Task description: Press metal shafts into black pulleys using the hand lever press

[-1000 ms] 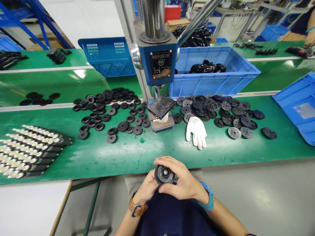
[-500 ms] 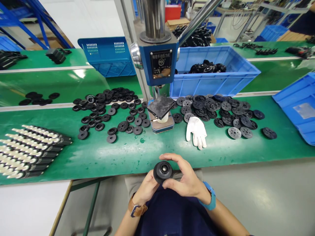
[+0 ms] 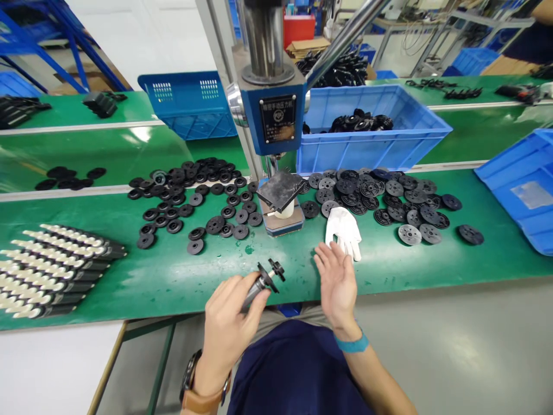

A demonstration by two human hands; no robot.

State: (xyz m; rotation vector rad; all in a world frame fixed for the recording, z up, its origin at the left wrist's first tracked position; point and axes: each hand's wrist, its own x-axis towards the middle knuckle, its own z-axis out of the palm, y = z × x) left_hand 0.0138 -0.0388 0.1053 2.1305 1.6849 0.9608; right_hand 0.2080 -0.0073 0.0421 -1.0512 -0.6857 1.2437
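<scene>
My left hand (image 3: pixel 235 311) is closed around a black cylindrical part with a disc (image 3: pixel 266 278), above the front edge of the bench. A pale shaft sticks out of the disc and carries a small lobed black wheel (image 3: pixel 277 270). To its right, my right hand (image 3: pixel 337 282) is held palm up with fingers stretched and nothing in it. Just beyond those fingertips lies a white glove (image 3: pixel 343 230). Behind both hands stands a hand press (image 3: pixel 279 115), with a dark toothed block (image 3: pixel 281 190) on a white piece over its base.
Small black discs (image 3: pixel 174 225) are scattered left of the press, larger discs (image 3: pixel 409 234) to the right. Rows of black cylinders with white shafts (image 3: pixel 64 271) lie at the far left. Blue crates (image 3: pixel 371 153) stand behind and at right on the green bench (image 3: pixel 155 288).
My right hand has let go of the black part and opened, moving right and forward. My left hand has turned the part sideways, so its disc and small wheel now show.
</scene>
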